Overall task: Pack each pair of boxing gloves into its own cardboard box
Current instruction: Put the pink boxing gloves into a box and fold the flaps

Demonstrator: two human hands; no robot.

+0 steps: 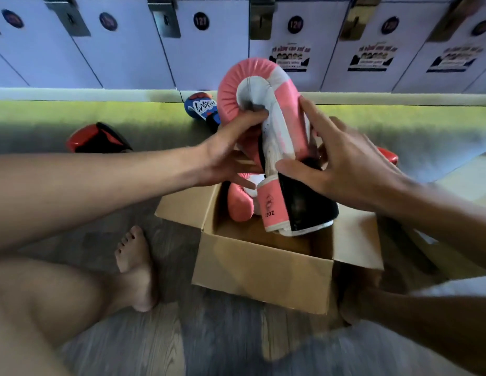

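Note:
An open cardboard box point(261, 278) stands on the floor between my legs. I hold a pink and white boxing glove point(266, 104) upright over it, its black-and-pink cuff hanging into the opening. My left hand point(231, 150) grips the glove's palm side. On the other side my right hand point(345, 164) presses against it with fingers spread. A second pink glove point(240, 203) lies inside the box at the back left.
A blue and white glove point(201, 107) lies by the locker wall behind the box. A red and black glove point(98, 138) sits on the floor at left, another red one point(388, 156) peeks out at right. My bare foot point(136, 267) rests left of the box.

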